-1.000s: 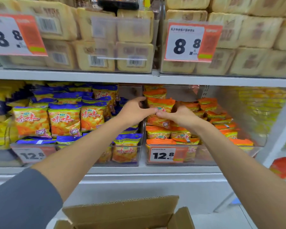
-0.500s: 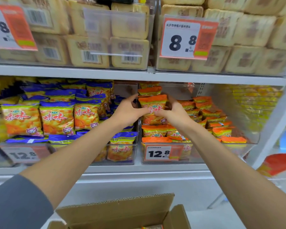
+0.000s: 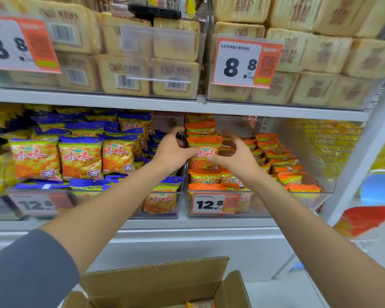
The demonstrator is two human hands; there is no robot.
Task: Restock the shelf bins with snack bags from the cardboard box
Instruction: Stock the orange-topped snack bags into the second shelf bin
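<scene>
Upper-shelf stock, price tags, right-side clutter.
Pale yellow packs (image 3: 125, 72) stacked on the upper shelf (image 3: 98, 101), some with barcodes; two orange 8.8 tags (image 3: 245, 63) (image 3: 16, 45) in front, a 12.8 tag (image 3: 211, 203) lower; blurred blue object (image 3: 378, 187) and red-orange bag (image 3: 362, 218) beyond the white upright (image 3: 360, 170).

On the lower shelf (image 3: 209, 222) two bins stand side by side, the left bin (image 3: 178, 210) and the right bin (image 3: 276, 207) touching, each packed with snack bags in rows front to back. A 12.8 price tag (image 3: 211, 204) hangs on the right bin's front wall. At that bin's left side, behind the front rows, an upright snack bag (image 3: 203, 154) sits between the left hand (image 3: 171, 152) and the right hand (image 3: 236, 156), fingers on its edges. The upper shelf (image 3: 98, 101) carries bins of stacked wrapped packs (image 3: 173, 74) and an 8.8 price tag (image 3: 245, 61). Below and in front stands the open cardboard box (image 3: 156, 281), one bag (image 3: 199, 304) inside.
</scene>
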